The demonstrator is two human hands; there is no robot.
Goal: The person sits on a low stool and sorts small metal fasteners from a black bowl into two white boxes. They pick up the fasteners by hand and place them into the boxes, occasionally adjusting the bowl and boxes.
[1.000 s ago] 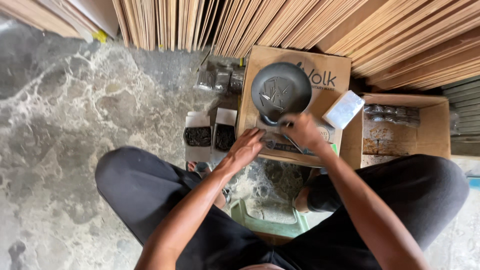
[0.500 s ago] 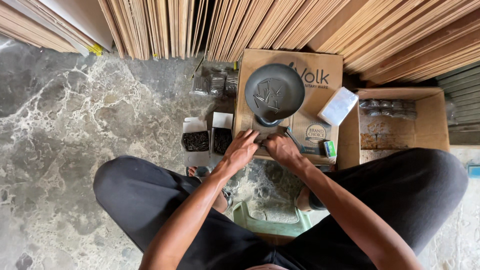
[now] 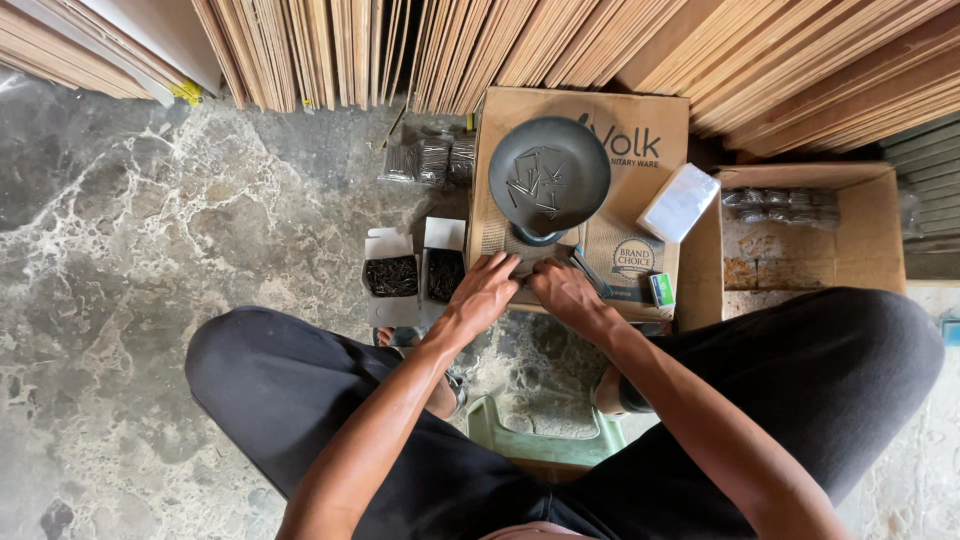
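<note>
I sit over a flat cardboard box (image 3: 640, 200) lying on the floor. A dark round bowl (image 3: 549, 172) with several loose nails in it rests on the box. Just below the bowl, at the box's near edge, my left hand (image 3: 485, 292) and my right hand (image 3: 565, 292) meet on a small pale packet (image 3: 522, 252). Fingers of both hands press on it and hide most of it. Two small open boxes of dark nails (image 3: 392, 275) stand on the floor left of my left hand.
A white packet (image 3: 679, 202) and a small green box (image 3: 661, 289) lie on the cardboard box. An open carton (image 3: 800, 240) holding clear bags stands at the right. Clear bags of nails (image 3: 430, 160) lie by the leaning plywood sheets (image 3: 500, 50). I sit on a green stool (image 3: 545, 440).
My right hand has come down from the bowl's rim to the box's near edge and joined my left hand there. The left hand shifted slightly forward.
</note>
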